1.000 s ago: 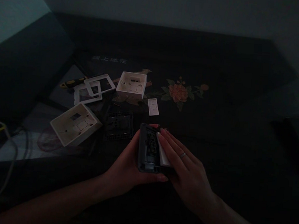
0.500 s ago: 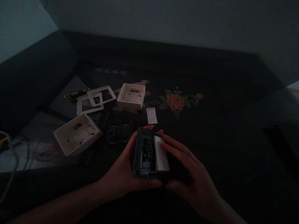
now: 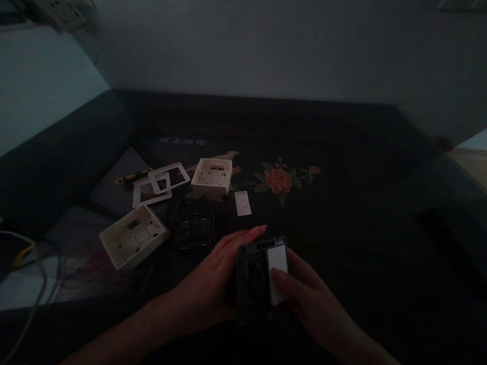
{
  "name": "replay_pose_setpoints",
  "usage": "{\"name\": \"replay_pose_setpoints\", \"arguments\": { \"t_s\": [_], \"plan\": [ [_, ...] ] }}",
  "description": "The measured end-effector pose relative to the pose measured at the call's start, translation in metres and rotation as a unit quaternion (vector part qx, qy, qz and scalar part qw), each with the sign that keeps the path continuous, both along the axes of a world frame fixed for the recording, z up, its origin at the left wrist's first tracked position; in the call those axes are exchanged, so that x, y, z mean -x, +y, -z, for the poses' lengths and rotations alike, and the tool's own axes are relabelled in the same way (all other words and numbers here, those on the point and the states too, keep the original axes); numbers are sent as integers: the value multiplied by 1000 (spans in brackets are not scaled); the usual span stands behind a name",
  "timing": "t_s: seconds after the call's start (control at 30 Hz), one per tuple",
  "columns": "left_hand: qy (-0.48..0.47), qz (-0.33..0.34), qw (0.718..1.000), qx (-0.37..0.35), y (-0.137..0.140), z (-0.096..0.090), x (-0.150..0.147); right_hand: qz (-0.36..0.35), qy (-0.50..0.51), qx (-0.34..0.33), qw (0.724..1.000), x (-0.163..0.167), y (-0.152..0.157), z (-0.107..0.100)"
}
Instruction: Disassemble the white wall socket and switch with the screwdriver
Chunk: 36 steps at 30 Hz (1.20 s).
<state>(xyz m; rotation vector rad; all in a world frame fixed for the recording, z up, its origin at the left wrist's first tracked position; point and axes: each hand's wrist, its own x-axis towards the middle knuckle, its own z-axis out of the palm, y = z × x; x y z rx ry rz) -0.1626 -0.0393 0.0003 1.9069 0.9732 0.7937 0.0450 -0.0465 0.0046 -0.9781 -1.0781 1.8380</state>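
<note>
Low over the table, a black switch module (image 3: 253, 282) with a white rocker cover (image 3: 278, 257) along its right side is held between both my hands. My left hand (image 3: 212, 284) is closed around the module's left side. My right hand (image 3: 308, 291) grips the right side, its thumb pressed on the rocker cover and the other fingers mostly hidden behind. Another black switch frame (image 3: 195, 232) lies just left of the hands. Beyond the module is a loose white cover (image 3: 242, 203), flat on the table. Darkness and blur hide fine detail.
Two white wall boxes (image 3: 209, 191) (image 3: 152, 245) rest open side up. Two white faceplate frames (image 3: 151, 201) overlap beside a yellow-black handled tool (image 3: 126, 179). A pale cable (image 3: 43, 279) runs along the left. A dark flat object (image 3: 466, 250) lies right.
My view has tilted up. The module has turned in my hands and moved slightly right and down in view. My right thumb now presses the white cover where the fingers lay before.
</note>
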Motion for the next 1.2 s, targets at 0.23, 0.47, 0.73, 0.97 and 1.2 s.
{"name": "replay_pose_setpoints", "arguments": {
  "t_s": [0.23,0.47,0.73,0.97,1.2],
  "plan": [
    [276,-40,945,-173,54,-24,13,100,98,73,987,-9,10,-3],
    [353,-76,918,-162,96,-6,-5,127,82,77,986,-7,11,-8],
    [294,-91,942,-134,96,4,-8,143,53,48,987,-7,8,-10],
    [97,-154,982,-51,69,-22,4,163,-8,24,986,-9,13,-2],
    [-386,-175,841,336,25,-12,-8,173,-19,60,983,-9,13,-1]
  ]
}}
